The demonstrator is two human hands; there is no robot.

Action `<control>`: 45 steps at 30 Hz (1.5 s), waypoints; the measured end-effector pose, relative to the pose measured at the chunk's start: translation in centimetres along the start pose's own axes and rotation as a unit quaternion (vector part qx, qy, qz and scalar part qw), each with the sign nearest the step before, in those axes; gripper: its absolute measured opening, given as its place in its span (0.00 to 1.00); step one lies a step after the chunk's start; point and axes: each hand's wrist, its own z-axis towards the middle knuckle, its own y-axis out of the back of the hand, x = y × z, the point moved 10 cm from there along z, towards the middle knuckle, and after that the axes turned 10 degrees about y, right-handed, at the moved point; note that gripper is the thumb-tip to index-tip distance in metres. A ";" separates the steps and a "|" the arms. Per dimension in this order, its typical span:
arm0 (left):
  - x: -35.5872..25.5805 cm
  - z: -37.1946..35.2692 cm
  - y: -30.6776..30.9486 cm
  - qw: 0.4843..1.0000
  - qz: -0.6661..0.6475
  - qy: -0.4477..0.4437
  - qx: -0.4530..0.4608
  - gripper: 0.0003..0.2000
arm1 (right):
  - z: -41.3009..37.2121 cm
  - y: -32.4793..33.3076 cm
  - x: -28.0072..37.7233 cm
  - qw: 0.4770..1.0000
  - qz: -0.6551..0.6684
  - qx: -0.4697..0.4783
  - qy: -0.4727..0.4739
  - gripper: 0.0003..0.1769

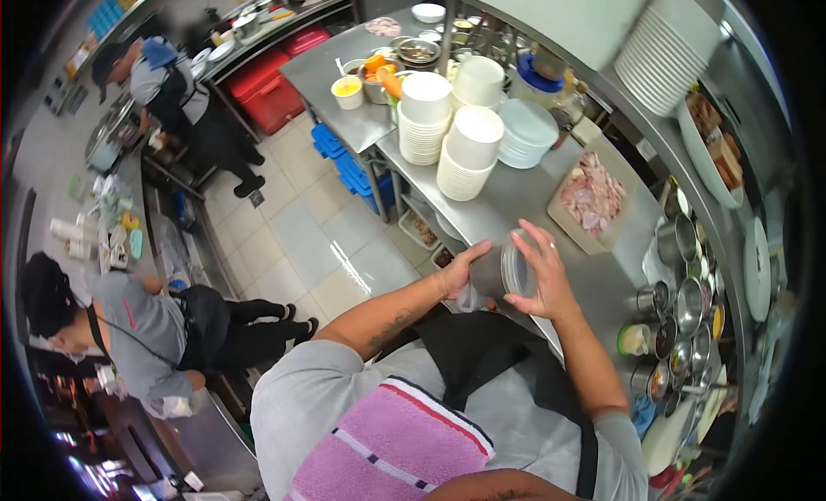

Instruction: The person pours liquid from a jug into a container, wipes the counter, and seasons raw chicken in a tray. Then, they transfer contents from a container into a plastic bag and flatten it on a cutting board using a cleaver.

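Observation:
A clear plastic tub (490, 275) with a round, pale rim is tipped on its side in front of my apron. My left hand (465, 270) grips its body, thumb on top and the other fingers mostly hidden. On the rim side, my right hand (544, 273) curves around the opening, with thumb and fingertips at the edge. Just past my hands, stacks of white bowls (469, 152) stand on the steel counter (538, 210). A rectangular tray of raw meat (592, 194) sits to the right of them.
Pale blue lids (527, 131) are stacked behind the bowls. Metal pots and bowls (691, 299) crowd the right side. Plates (662, 53) sit on the overhead shelf. Two people work at the left counters; a red cooler (262, 83) and blue crates (354, 170) stand on the floor.

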 end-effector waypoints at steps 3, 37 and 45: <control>-1.5 -1.9 -2.6 0.997 -0.026 -0.075 0.006 0.37 | -1.3 -0.4 0.9 0.997 -0.001 -0.038 -0.070 0.60; -11.3 -71.4 35.2 0.508 0.175 -0.306 -0.786 0.10 | 48.4 -59.5 -4.5 0.964 0.006 0.261 -0.053 0.24; -8.6 -82.3 41.9 0.471 -0.005 -0.304 -0.828 0.13 | 64.7 -92.2 1.6 0.920 0.017 0.389 0.043 0.29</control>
